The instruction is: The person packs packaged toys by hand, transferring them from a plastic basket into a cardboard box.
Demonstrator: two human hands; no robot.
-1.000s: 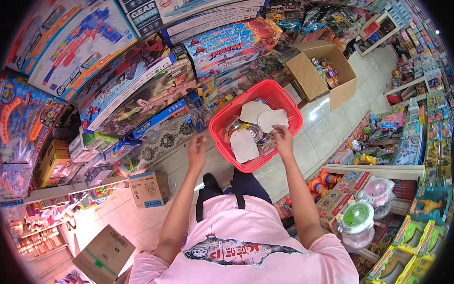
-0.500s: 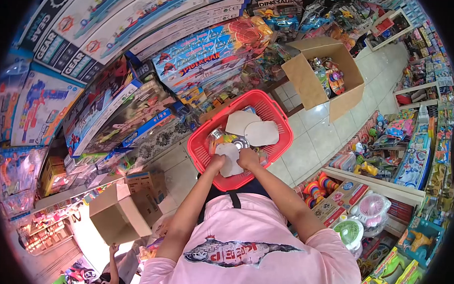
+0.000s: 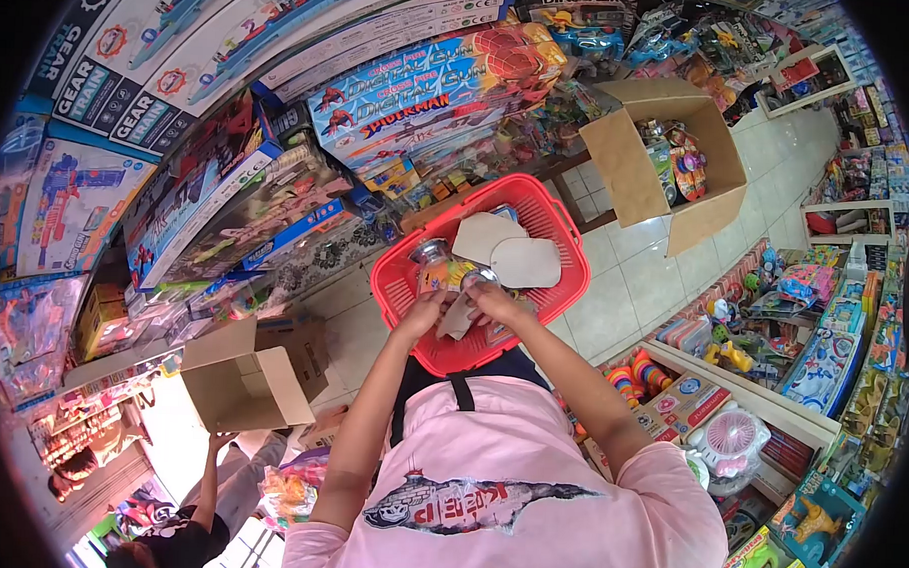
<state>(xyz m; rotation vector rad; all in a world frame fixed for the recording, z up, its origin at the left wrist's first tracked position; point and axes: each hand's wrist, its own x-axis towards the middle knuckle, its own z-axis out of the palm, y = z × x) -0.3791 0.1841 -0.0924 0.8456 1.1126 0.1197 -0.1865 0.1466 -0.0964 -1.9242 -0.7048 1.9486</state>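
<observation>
A red plastic basket [image 3: 559, 226] sits right in front of me with packaged toys in it. Over it, my left hand [image 3: 425, 313] has its fingers closed on the edge of a pale card-backed pack [image 3: 457, 320], which is tilted between my hands. My right hand [image 3: 492, 301] is closed on the other side of the pack, right by a shiny silver round piece [image 3: 478, 277]. Other pale card backs [image 3: 528, 263] lie farther in, and a second silver round piece [image 3: 431, 251] shows on the left, beside something yellow-orange.
An open cardboard box [image 3: 619, 160] with packaged toys stands ahead on the right. Behind on the left, another person's hand [image 3: 221, 439] touches an open carton [image 3: 240, 397]. Stacked toy boxes [image 3: 406, 97] line the left; shelves with a pink fan [image 3: 735, 434] line the right.
The pale card between my hands has turned from nearly face-up to a steep tilt. My right hand has opened its grip slightly and shifted. The other person has come further into view.
</observation>
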